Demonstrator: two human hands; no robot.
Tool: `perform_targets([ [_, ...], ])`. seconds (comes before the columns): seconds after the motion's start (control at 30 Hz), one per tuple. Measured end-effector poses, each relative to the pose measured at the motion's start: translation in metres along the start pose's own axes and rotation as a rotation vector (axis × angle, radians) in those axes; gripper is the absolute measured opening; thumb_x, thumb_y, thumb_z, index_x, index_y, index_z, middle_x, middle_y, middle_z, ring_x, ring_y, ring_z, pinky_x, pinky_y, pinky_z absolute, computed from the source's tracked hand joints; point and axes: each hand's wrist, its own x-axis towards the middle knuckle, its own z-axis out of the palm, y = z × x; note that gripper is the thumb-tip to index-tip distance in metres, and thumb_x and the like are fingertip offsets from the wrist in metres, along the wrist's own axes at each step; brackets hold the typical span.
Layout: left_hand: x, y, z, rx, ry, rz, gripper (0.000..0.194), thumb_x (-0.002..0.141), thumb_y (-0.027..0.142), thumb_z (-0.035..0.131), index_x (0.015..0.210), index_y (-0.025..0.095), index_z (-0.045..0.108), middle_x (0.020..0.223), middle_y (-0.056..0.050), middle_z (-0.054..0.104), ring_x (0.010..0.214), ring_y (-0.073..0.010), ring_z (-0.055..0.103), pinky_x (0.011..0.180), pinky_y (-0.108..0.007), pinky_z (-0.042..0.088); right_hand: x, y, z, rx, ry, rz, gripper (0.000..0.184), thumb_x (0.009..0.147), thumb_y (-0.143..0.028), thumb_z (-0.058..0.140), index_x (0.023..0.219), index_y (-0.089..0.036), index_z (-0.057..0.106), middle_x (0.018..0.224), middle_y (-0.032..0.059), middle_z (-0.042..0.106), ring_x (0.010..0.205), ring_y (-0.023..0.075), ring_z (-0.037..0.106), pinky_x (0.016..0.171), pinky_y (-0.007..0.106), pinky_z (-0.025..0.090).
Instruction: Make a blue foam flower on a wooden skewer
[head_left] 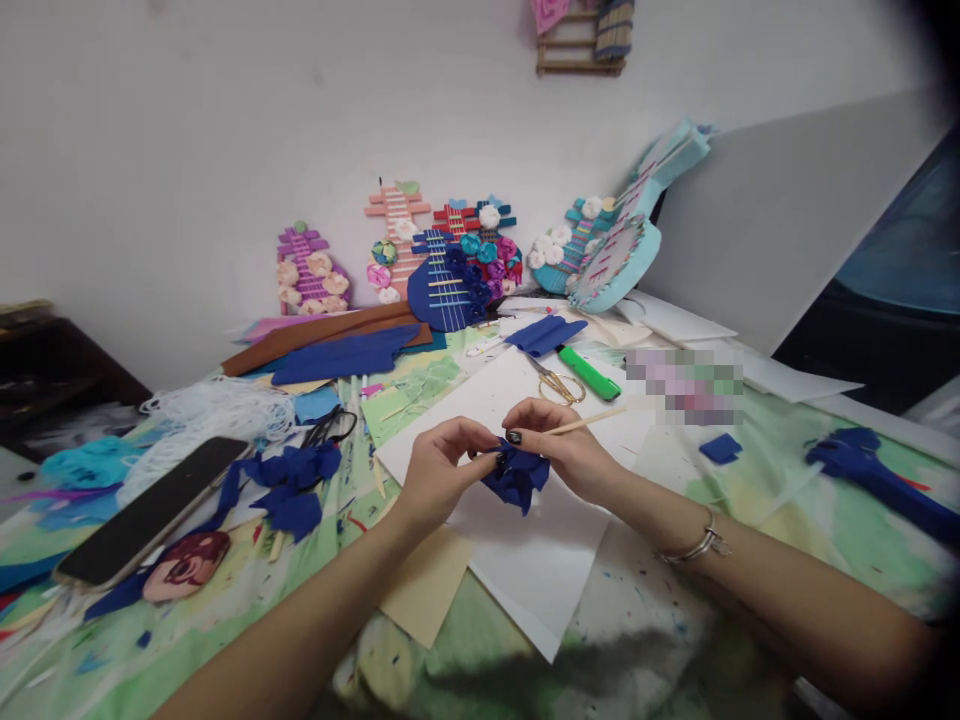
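Over the white sheets, a dark blue crepe-paper flower hangs between my two hands. The fingers of my left hand are closed on its left edge. My right hand is closed too, pinching the flower's upper edge, with a thin wooden stick held across its fingers and pointing right. Just beyond the hands lie gold-handled scissors and a green utility knife. A piece of blue crepe paper lies behind them.
Several paper-flowered guitar shapes lean against the wall. At left are a phone, white cord and blue scraps. A blue paper roll lies at right. White paper and a tan sheet cover the cloth below my hands.
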Motion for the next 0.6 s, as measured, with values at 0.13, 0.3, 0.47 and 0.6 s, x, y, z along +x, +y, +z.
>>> perform_targets([
  [0.13,-0.0021,-0.0016,0.0012,0.121,0.059,0.105,0.009,0.064,0.016,0.073,0.069,0.016,0.066,0.069,-0.002,0.065,0.068,-0.0141,0.059,0.067,-0.026,0.047,0.0000,0.0026,0.0043,0.007,0.029,0.121,0.027,0.058,-0.027,0.079,0.077,-0.015,0.064,0.068,-0.0007,0.061,0.060,0.0099,0.053,0.053,0.022,0.035],
  [0.3,-0.0045,-0.0006,0.0026,0.185,0.082,0.097,0.007,0.065,0.015,0.072,0.069,0.016,0.066,0.068,-0.002,0.065,0.067,-0.0138,0.059,0.066,-0.025,0.047,-0.0007,0.0025,0.0036,0.052,0.000,0.138,0.025,0.056,-0.016,0.073,0.078,-0.016,0.064,0.071,-0.0006,0.062,0.062,0.0108,0.055,0.054,0.022,0.037],
  [0.47,-0.0028,-0.0005,0.0025,0.018,0.061,-0.023,0.015,0.064,0.020,0.075,0.071,0.015,0.063,0.066,0.000,0.064,0.062,-0.0118,0.059,0.060,-0.024,0.048,-0.0004,0.0010,0.0024,0.071,-0.023,0.126,0.025,0.055,-0.008,0.064,0.079,-0.016,0.064,0.070,-0.0008,0.062,0.062,0.0108,0.053,0.053,0.022,0.036],
  [0.6,-0.0018,-0.0020,0.0017,-0.080,0.043,-0.090,0.020,0.063,0.021,0.078,0.073,0.014,0.062,0.067,0.000,0.066,0.062,-0.0108,0.059,0.059,-0.023,0.048,0.0004,0.0022,0.0000,0.057,-0.060,0.089,0.029,0.054,-0.005,0.058,0.079,-0.016,0.064,0.070,-0.0005,0.062,0.063,0.0112,0.053,0.054,0.022,0.035],
])
